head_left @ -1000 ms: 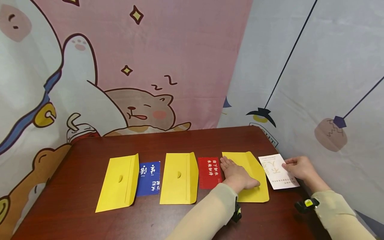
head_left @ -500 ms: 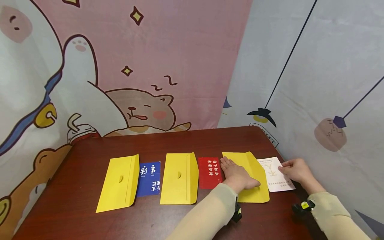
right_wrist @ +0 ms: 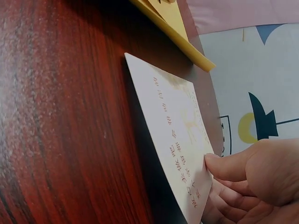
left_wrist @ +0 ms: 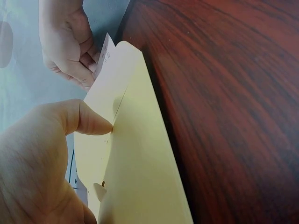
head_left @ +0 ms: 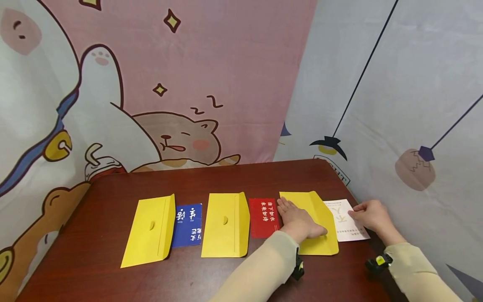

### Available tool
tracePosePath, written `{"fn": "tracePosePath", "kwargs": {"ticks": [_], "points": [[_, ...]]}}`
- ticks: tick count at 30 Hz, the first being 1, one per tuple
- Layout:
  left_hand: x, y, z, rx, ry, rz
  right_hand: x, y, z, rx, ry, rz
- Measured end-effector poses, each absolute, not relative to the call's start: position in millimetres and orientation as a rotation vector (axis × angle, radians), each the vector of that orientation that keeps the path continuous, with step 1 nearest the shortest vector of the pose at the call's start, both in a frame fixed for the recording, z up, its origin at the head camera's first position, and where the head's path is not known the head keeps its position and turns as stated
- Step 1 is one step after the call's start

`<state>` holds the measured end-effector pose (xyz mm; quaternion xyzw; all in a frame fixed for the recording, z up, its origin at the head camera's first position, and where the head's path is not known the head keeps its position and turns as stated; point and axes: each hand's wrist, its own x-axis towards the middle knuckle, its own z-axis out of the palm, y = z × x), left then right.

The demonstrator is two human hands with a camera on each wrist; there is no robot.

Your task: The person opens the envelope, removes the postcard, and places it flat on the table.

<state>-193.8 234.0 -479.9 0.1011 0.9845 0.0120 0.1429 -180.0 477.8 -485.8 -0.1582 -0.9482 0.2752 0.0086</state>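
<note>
My left hand (head_left: 298, 220) lies flat on the rightmost yellow envelope (head_left: 326, 245), with fingers extended and thumb spread. In the left wrist view its thumb (left_wrist: 93, 119) touches the envelope's surface. Between thumb and fingers, my right hand (head_left: 375, 218) pinches the right edge of a white card (head_left: 349, 228) with gold and red characters. From the head, the card borders the envelope's flap side. Seen from the right wrist, the card (right_wrist: 163, 116) is tilted with a gap before the yellow envelope (right_wrist: 180, 35). Whether the card's left edge is inside the envelope, I cannot tell.
A red card (head_left: 262, 224) lies left of my left hand. Farther left are a middle yellow envelope (head_left: 222, 239), a blue card (head_left: 186, 230) and another yellow envelope (head_left: 145, 243). The brown table (head_left: 181, 281) meets printed curtains (head_left: 241, 63) behind and at right.
My right hand has moved left with the white card, bringing it up against the rightmost envelope's flap side. My left hand keeps its place on that envelope.
</note>
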Motion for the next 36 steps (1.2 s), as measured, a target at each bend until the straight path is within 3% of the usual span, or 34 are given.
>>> {"fn": "tracePosePath", "kwargs": {"ticks": [36], "points": [[-200, 232, -480, 0.318, 2.822, 0.076, -178, 466, -481, -0.48, -2.944, 0.709]]}}
